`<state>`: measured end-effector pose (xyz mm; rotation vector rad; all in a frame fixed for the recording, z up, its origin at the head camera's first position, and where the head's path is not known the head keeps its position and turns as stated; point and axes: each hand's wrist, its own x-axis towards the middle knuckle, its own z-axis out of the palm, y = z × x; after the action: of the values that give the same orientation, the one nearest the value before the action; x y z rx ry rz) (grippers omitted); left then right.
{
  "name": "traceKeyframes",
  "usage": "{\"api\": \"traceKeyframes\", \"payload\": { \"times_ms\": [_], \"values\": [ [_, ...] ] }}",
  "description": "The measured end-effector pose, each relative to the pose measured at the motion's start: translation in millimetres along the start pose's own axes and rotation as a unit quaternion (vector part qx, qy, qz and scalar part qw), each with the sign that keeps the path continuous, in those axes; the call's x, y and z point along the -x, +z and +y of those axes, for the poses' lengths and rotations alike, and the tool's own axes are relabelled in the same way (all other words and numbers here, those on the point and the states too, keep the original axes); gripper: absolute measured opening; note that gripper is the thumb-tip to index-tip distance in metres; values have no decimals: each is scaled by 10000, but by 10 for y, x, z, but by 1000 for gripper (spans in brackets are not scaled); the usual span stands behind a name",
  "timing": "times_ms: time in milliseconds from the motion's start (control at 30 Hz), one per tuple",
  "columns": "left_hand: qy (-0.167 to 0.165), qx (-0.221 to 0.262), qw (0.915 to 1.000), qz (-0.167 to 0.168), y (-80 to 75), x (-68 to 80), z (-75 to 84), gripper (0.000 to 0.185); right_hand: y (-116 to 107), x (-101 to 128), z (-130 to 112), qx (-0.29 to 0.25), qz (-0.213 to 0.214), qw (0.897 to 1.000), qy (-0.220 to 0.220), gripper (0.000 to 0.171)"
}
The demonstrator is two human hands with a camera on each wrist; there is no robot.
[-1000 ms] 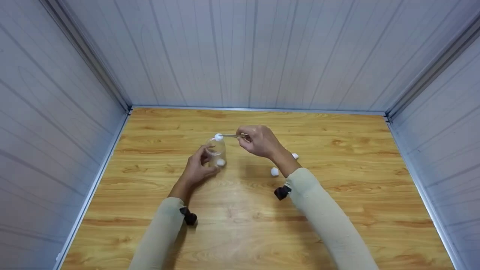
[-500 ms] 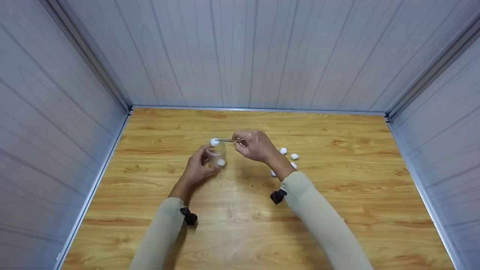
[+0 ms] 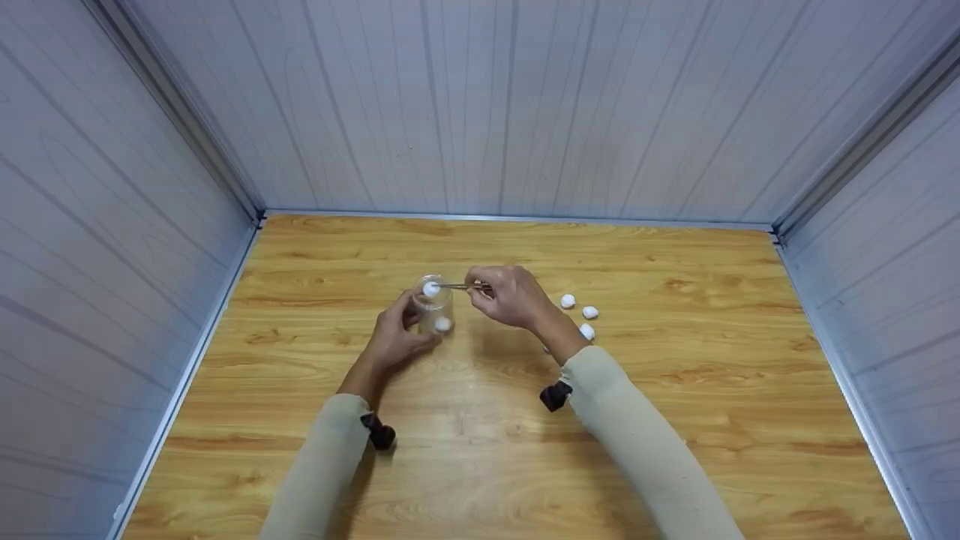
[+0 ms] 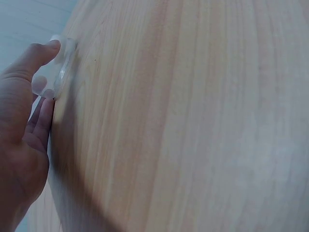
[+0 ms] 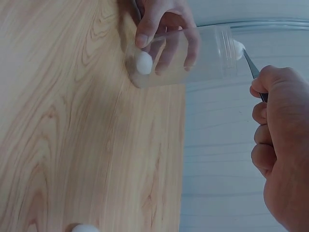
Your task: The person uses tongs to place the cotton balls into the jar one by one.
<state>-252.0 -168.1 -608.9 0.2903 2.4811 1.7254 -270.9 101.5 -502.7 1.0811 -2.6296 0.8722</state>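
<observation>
A clear plastic jar [image 5: 207, 53] stands upright on the wooden table, with one white cotton ball [image 5: 144, 63] at its bottom. My left hand [image 3: 395, 334] grips the jar from the left, thumb and fingers around its lower wall. My right hand [image 3: 511, 295] pinches metal tweezers [image 5: 251, 65] near the jar's mouth. Between the tweezer tips is a second cotton ball [image 3: 431, 289], right at the jar's open rim. In the left wrist view, my left thumb lies against the jar [image 4: 65, 63].
Several more white balls [image 3: 568, 301] lie on the table [image 3: 480, 450] right of the jar, one mostly hidden behind my right wrist. Pale panel walls [image 3: 510, 112] enclose the table at the back and both sides.
My right hand has moved left and down, bringing the tweezers and the cotton ball from above the jar's far rim to its mouth. The left hand and jar stay put.
</observation>
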Motion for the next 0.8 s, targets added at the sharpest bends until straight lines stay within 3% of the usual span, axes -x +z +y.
{"api": "traceKeyframes", "payload": {
  "times_ms": [800],
  "values": [
    [-51,30,10000,7,6,2,16,84,5,22,13,31,-64,9999,89,14]
  ]
}}
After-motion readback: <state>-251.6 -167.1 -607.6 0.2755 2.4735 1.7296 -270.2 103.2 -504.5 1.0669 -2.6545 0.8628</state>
